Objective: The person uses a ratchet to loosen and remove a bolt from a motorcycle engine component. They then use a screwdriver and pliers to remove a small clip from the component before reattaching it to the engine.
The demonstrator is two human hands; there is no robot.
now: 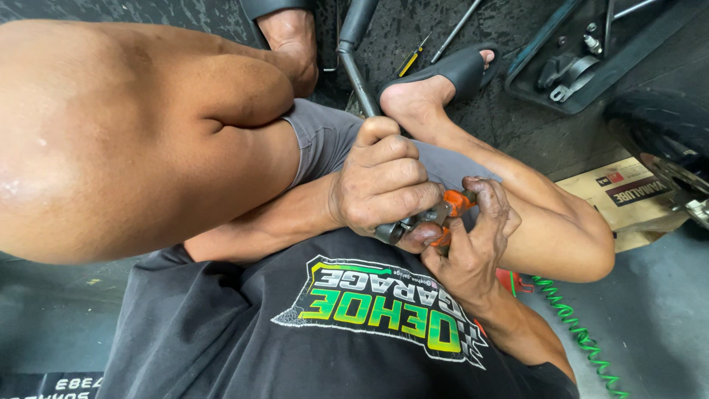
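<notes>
Pliers with orange grips, rigid and probably greasy, are held at frame centre; the right hand is clamped on their handles, the left hand on a dark metal rod.

There is only the one camera, worn on my head, and it looks steeply down over my chest and black shirt onto my lap. It sits close: my left hand and right hand fill the middle of the view. My knees crowd the frame, and the dark floor shows only along the edges and far corners.
</notes>
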